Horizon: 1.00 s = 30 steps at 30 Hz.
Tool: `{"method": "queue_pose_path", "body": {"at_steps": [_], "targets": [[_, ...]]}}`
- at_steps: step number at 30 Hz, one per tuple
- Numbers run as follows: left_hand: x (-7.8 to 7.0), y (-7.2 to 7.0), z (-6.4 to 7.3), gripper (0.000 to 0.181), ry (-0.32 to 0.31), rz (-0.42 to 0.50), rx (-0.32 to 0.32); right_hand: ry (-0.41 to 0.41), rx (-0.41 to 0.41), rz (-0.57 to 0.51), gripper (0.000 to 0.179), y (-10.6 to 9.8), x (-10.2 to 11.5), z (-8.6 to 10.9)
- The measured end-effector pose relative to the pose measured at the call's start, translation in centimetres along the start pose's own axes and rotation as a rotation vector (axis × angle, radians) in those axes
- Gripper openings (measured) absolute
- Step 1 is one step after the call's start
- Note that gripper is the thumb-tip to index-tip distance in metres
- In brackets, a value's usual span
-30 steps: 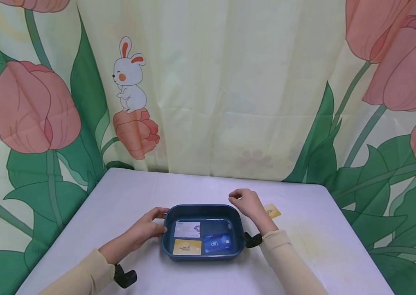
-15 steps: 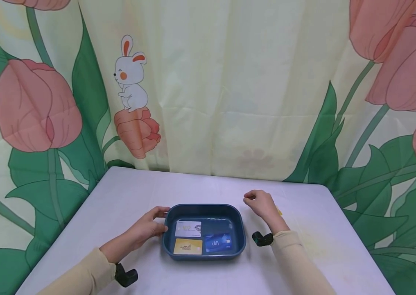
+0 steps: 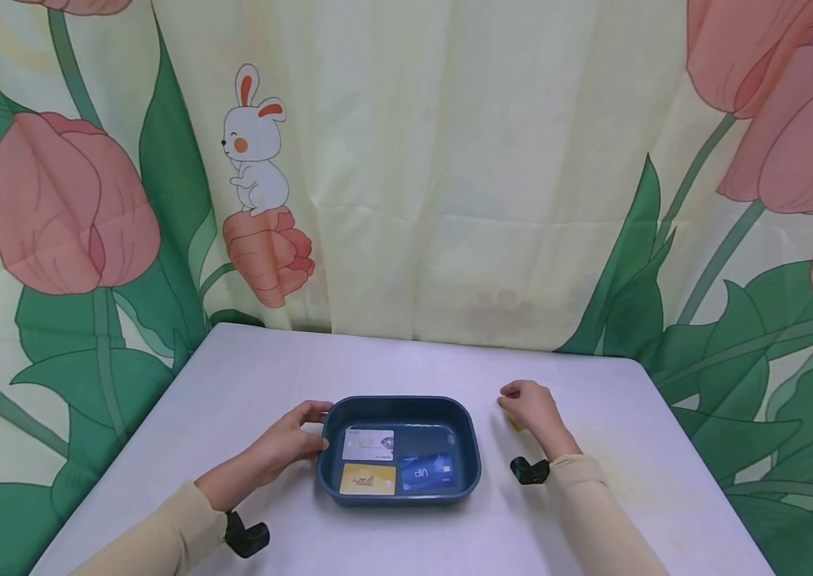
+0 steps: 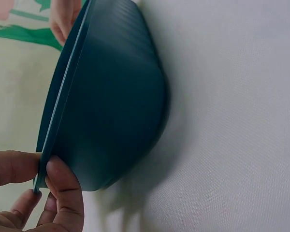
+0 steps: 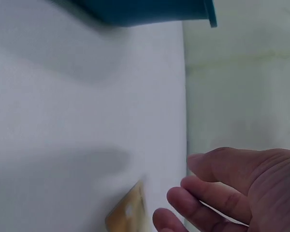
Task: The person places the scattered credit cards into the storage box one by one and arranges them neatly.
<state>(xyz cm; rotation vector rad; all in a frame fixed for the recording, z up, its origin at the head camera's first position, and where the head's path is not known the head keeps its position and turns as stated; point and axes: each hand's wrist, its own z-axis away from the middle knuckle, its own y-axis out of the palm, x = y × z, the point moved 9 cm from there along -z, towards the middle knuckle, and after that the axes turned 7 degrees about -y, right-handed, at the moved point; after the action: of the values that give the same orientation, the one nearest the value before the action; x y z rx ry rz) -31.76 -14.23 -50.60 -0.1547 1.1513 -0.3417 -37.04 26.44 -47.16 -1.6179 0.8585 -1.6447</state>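
A dark blue rectangular tray [image 3: 401,500] stands on the white table. My left hand [image 3: 280,444] pinches its left rim, and the left wrist view shows the digits [image 4: 65,193] on both sides of that rim. Inside lie a white card [image 3: 367,445], a gold card [image 3: 367,480] and a blue card [image 3: 426,472] marked VIP. To the right of the tray, my right hand [image 3: 536,412] hovers with loosely bent fingers and nothing in them. Beneath it on the table is another gold card [image 5: 128,212], mostly hidden by the hand in the head view.
The white tablecloth [image 3: 270,360] spreads all around the tray. Behind the table's far edge hangs a curtain [image 3: 406,200] printed with tulips and a rabbit. A black camera mount sits on each wrist.
My right hand has moved right, away from the tray's far right corner, and come over the loose gold card. My left hand has kept its hold on the rim.
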Motion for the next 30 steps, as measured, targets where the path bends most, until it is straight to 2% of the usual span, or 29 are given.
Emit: {"method": "queue_pose_path", "body": {"at_steps": [12, 22, 30], "targets": [[0.3, 0.2, 0.0, 0.065, -0.006, 0.020, 0.007, 0.065, 0.009, -0.022, 0.036, 0.3, -4.0, 0.7], [0.2, 0.1, -0.1, 0.066, -0.005, 0.029, 0.004, 0.062, -0.010, 0.014, 0.033, -0.5, -5.1, 0.5], [0.0, 0.1, 0.0, 0.065, -0.007, 0.022, 0.007, 0.119, -0.006, 0.063, 0.050, -1.1, -6.6, 0.7]]}}
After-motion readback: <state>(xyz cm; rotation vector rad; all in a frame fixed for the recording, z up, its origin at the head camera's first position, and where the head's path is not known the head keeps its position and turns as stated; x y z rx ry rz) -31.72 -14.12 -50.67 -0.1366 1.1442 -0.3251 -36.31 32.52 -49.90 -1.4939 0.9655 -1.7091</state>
